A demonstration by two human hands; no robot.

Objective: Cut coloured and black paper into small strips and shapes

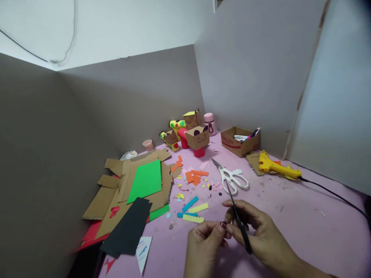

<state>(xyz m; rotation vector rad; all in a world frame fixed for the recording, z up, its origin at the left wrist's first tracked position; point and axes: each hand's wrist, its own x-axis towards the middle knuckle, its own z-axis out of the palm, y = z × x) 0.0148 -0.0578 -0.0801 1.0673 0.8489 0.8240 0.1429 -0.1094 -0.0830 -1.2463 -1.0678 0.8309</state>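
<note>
Near the bottom middle, my left hand (204, 241) is closed in a pinch. A tiny dark bit seems to sit at its fingertips, too small to name. My right hand (257, 231) meets it there, fingertips almost touching those of the left. Across the right hand lies a slim black tool (242, 229) with a thin pointed end aimed away from me; its exact kind is unclear. Just beyond the tip rest white-handled scissors (232, 179), blades pointing to the back left. Blue strips (190, 203) and pale yellow strips (193, 219) of paper lie ahead of my left hand.
Green paper (146, 179) and black paper (127, 227) cover cardboard (123, 189) at left. Orange scraps (193, 177) lie mid-table. Behind stand a cardboard cat-faced figure (198, 139), a pink bottle (210, 124) and a pen box (237, 144). A yellow glue gun (275, 166) trails its cord rightward.
</note>
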